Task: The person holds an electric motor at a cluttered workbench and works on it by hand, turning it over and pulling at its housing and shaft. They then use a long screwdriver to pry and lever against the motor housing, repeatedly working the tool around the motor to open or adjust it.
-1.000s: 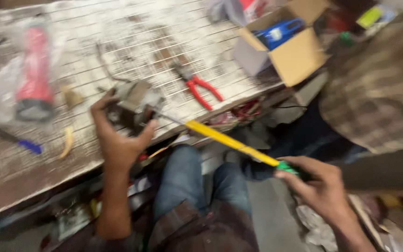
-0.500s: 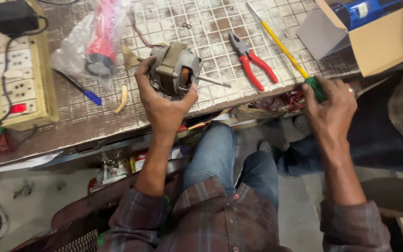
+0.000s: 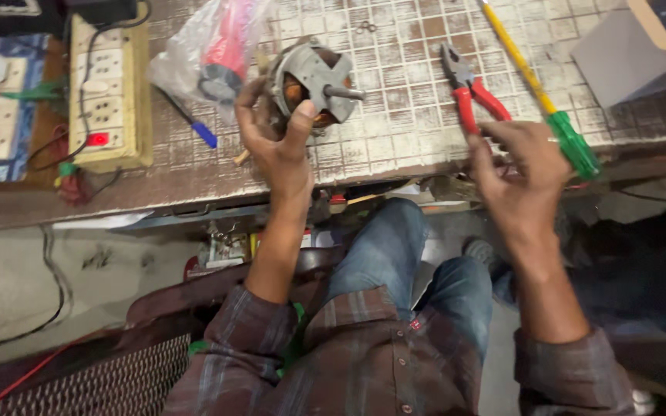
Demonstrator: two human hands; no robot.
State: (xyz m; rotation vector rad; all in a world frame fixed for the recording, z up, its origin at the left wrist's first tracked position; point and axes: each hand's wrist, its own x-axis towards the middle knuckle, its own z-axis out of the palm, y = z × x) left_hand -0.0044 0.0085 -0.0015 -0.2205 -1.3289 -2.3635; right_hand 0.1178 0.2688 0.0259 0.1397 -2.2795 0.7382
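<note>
My left hand [image 3: 280, 150] grips one small electric motor [image 3: 311, 83], fingers wrapped around its frame, propped at the table [image 3: 395, 146] edge. My right hand [image 3: 519, 171], fingers spread and holding nothing, hovers right of the motor, beside one red pliers [image 3: 472, 96] and one yellow screwdriver [image 3: 537, 88]. Step, as I judge it: steadying the motor. Next move calls for a firm tool grip.

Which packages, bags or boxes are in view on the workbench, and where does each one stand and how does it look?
Clear plastic bag: top centre-left of the tiled bench, beside the motor, crumpled, with a red and grey item inside.
Cardboard box: top right corner, brown, flap open, something blue inside.
Socket board: left, upright cream rectangle, one red lit switch.
No screens in view.
</note>
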